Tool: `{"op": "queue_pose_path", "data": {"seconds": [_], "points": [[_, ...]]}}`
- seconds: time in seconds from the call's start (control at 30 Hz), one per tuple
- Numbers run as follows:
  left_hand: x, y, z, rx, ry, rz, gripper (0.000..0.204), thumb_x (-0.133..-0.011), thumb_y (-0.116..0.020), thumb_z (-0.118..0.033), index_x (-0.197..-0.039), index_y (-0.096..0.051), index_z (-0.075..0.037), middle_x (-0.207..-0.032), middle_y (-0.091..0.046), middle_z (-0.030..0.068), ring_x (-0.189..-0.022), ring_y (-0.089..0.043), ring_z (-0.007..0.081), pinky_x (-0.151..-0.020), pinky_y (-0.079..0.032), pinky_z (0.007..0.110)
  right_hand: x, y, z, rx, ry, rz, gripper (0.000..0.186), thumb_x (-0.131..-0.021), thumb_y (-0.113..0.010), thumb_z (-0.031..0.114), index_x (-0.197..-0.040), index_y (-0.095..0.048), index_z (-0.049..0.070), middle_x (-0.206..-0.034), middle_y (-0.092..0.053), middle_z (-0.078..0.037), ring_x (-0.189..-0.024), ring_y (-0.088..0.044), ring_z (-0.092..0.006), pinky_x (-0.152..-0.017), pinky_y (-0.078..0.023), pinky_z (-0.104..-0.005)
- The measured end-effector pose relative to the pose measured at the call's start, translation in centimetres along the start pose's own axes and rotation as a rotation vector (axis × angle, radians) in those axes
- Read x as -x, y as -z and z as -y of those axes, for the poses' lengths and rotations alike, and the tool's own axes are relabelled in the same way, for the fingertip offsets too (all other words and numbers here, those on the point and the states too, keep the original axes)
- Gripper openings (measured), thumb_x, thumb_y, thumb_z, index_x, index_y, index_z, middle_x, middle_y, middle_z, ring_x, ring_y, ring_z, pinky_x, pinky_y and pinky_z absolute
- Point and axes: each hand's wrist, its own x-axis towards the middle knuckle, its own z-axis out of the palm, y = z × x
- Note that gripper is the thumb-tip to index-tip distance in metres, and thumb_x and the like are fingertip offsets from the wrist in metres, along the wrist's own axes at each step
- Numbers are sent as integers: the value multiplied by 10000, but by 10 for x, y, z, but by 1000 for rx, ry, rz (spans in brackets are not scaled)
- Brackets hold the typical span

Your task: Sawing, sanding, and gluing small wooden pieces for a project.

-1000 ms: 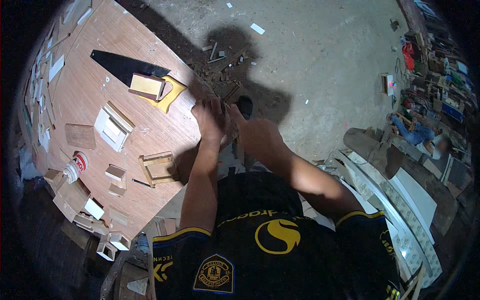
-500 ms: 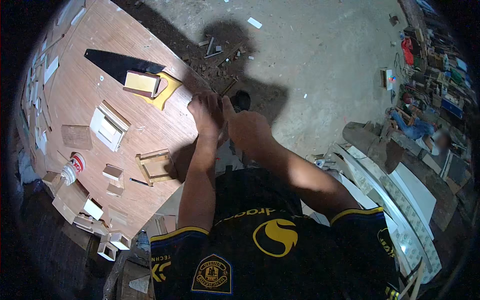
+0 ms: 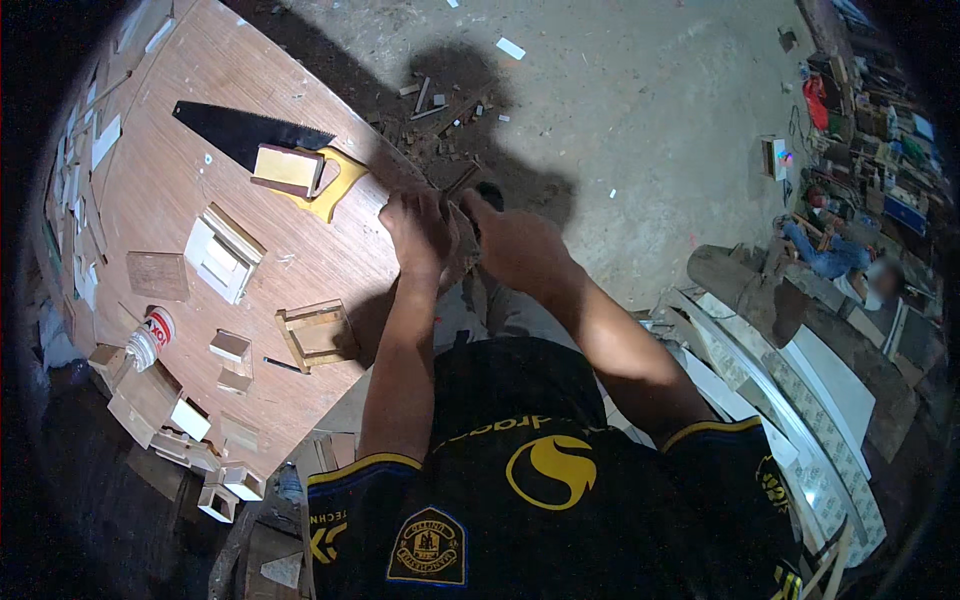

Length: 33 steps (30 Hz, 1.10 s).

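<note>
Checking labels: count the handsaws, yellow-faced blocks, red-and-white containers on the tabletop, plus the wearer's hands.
Handsaw: 1
Yellow-faced block: 1
Red-and-white container: 1
Hands: 2 (left hand, right hand)
Total: 5

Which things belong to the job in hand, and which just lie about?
In use:
left hand
right hand
anything held is too dark to tell

Lying about:
yellow-handled handsaw
yellow-and-brown block
small wooden frame
red-and-white container
</note>
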Motion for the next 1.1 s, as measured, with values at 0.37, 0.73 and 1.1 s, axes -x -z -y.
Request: {"op": "queue_pose_path", "data": {"seconds": [0.37,0.73,1.1], "points": [[-3,3,-5,43,-29,-16,166,-832,-581,-161,-967,-568,-65,-973,-602,144,-1002,-510,340,-826,-349,491,9,-14,9,-158,-10,-373,474,-926,-533,189,-1358,-432,21,-887,-673,-230,-812,-651,-425,-698,-512,-515],[1,7,-9,137,-59,-289,188,-858,-578,-177,-971,-587,-27,-960,-604,150,-1016,-499,363,-828,-348,515,-94,-45,-63,-669,-151,-155,530,-791,-742,468,-1039,-662,7,-989,-679,-216,-924,-661,-381,-788,-509,-464],[-54,22,-24,60,225,-481,107,-861,-570,-127,-948,-579,-65,-1036,-561,124,-1003,-499,354,-840,-365,484,-91,-57,-64,-789,-140,-254,375,-829,-755,347,-952,-658,7,-811,-679,-85,-732,-593,-151,-693,-462,-330]]}}
